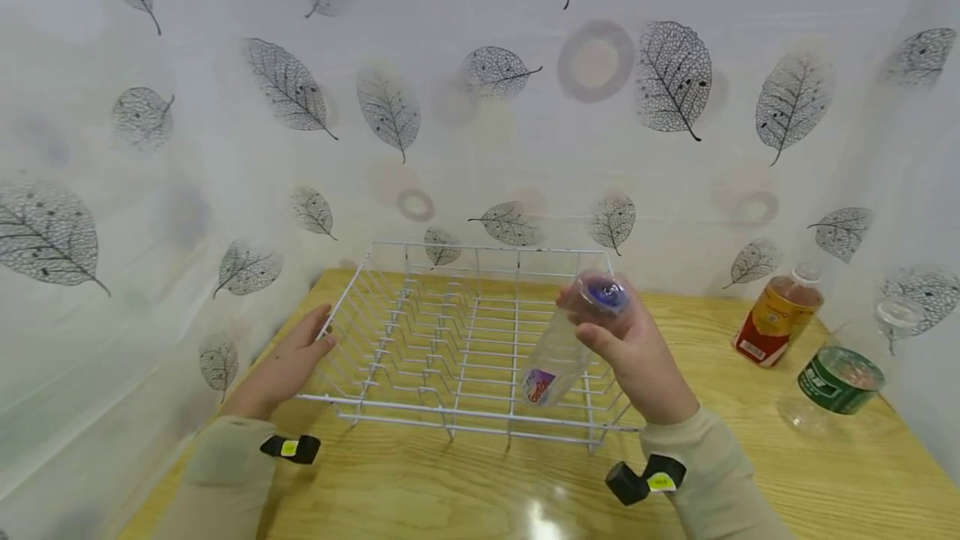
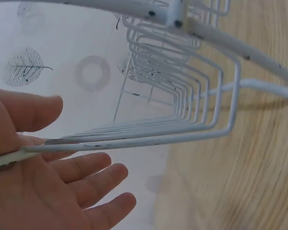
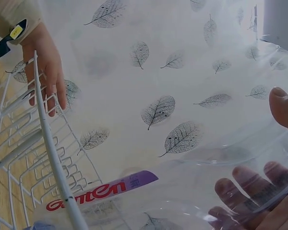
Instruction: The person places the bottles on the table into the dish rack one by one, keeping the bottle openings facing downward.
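A white wire dish rack [image 1: 517, 430] stands on the wooden table. At its left rim is my left hand [image 1: 288, 357]; the left wrist view shows the rim wire crossing the palm between the thumb [image 2: 36, 111] and the loosely spread fingers. My right hand [image 1: 648, 357] grips a clear plastic bottle [image 1: 564, 348] over the rack's right part. The bottle is tilted, with its blue-tinted end up by the hand and a purple label with red lettering [image 3: 103, 190] toward the lower end. Through the clear wall, the fingertips [image 3: 247, 179] show behind it.
On the table's right side stand a bottle with a yellow and red label [image 1: 776, 315] and a clear bottle with a green label [image 1: 836, 382]. A translucent leaf-print sheet [image 1: 480, 165] hangs behind the table and along its left side. Bare wood [image 1: 420, 482] lies before the rack.
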A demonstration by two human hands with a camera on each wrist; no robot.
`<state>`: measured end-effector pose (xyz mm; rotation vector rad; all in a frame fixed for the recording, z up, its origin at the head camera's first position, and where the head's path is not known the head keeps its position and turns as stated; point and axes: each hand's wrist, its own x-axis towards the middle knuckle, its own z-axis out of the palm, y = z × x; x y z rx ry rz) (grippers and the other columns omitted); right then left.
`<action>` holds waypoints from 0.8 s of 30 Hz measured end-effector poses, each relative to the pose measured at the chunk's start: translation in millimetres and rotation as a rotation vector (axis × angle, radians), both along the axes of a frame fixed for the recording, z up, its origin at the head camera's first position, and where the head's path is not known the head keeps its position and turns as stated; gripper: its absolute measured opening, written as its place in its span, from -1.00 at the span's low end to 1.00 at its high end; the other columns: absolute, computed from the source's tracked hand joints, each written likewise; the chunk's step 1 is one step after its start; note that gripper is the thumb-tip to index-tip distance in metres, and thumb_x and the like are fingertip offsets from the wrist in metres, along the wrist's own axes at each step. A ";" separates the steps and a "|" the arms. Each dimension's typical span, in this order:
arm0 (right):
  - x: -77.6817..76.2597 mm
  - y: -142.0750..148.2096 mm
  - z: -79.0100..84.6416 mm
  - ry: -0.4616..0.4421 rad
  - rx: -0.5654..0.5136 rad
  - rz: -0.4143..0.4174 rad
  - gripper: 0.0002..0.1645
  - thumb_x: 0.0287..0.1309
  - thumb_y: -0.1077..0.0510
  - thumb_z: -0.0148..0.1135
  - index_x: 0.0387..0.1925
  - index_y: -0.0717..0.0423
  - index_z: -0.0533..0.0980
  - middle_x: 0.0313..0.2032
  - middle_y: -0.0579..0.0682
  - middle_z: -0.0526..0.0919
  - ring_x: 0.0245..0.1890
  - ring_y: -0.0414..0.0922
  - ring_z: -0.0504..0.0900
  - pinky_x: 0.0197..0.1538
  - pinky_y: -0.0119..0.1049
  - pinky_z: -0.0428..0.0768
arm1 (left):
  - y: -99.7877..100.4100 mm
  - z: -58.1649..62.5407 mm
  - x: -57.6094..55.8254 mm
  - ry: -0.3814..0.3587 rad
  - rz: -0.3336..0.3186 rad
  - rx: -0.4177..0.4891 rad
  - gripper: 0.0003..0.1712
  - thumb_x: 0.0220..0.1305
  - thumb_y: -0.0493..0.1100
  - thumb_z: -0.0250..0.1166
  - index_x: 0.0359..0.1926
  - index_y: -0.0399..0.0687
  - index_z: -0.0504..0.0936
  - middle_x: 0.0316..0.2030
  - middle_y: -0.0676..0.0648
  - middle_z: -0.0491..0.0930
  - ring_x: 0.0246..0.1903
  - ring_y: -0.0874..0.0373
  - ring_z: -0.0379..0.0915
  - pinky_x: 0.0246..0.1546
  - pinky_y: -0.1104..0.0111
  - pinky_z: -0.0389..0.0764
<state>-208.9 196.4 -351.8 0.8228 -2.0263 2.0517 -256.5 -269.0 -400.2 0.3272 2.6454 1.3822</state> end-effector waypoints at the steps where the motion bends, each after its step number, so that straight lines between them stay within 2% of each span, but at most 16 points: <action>1: -0.2 -0.7 -0.2 0.001 0.008 -0.004 -0.48 0.40 0.29 0.21 0.32 0.08 0.33 0.22 0.23 0.50 0.26 0.09 0.50 0.30 -0.17 0.48 | -1.3 -1.8 -0.4 -0.012 -0.003 0.040 -0.17 0.65 0.04 -0.11 0.62 -0.14 -0.33 0.55 -0.41 -0.20 0.50 -0.37 -0.23 0.40 -0.29 -0.10; 3: -0.4 -1.3 0.0 0.002 0.020 -0.012 -0.48 0.41 0.30 0.19 0.33 0.07 0.33 0.22 0.26 0.48 0.24 0.09 0.50 0.29 -0.18 0.49 | -2.5 -4.0 -0.1 -0.035 -0.005 0.113 -0.23 0.67 -0.04 -0.14 0.62 -0.12 -0.33 0.54 -0.41 -0.13 0.50 -0.35 -0.17 0.42 -0.27 -0.10; 8: 1.3 0.7 5.3 -0.006 0.041 -0.041 -0.45 0.47 0.27 0.13 0.39 0.02 0.25 0.25 0.30 0.43 0.23 0.07 0.49 0.26 -0.22 0.50 | -3.0 -7.8 0.9 -0.035 -0.013 0.218 -0.30 0.64 -0.24 -0.18 0.62 -0.18 -0.26 0.50 -0.40 0.03 0.46 -0.35 -0.02 0.43 -0.20 0.00; 14: -1.6 -3.5 24.1 -0.068 0.101 -0.046 -0.28 0.47 0.24 0.13 0.51 -0.08 0.07 0.35 0.19 0.37 0.36 0.05 0.40 0.27 -0.34 0.46 | -2.0 -11.6 3.5 -0.030 -0.032 0.300 -0.30 0.59 -0.32 -0.19 0.60 -0.27 -0.24 0.52 -0.37 0.02 0.44 -0.34 0.02 0.43 -0.16 0.02; 19: -21.8 -19.5 43.1 -0.073 0.140 -0.010 -0.20 0.43 0.23 0.17 0.52 -0.06 0.01 0.36 0.13 0.34 0.38 0.08 0.36 0.29 -0.29 0.46 | -2.4 -13.2 4.1 -0.052 -0.015 0.327 -0.29 0.59 -0.31 -0.19 0.62 -0.20 -0.24 0.54 -0.31 0.01 0.46 -0.30 0.00 0.45 -0.15 -0.03; 24: -57.8 -36.0 52.7 -0.080 0.182 -0.050 -0.23 0.42 0.13 0.23 0.48 0.02 0.06 0.30 0.12 0.41 0.32 -0.02 0.42 0.36 -0.09 0.40 | -2.2 -12.9 4.4 -0.051 -0.009 0.323 -0.29 0.58 -0.32 -0.19 0.62 -0.20 -0.22 0.54 -0.30 0.03 0.46 -0.29 0.02 0.45 -0.15 -0.02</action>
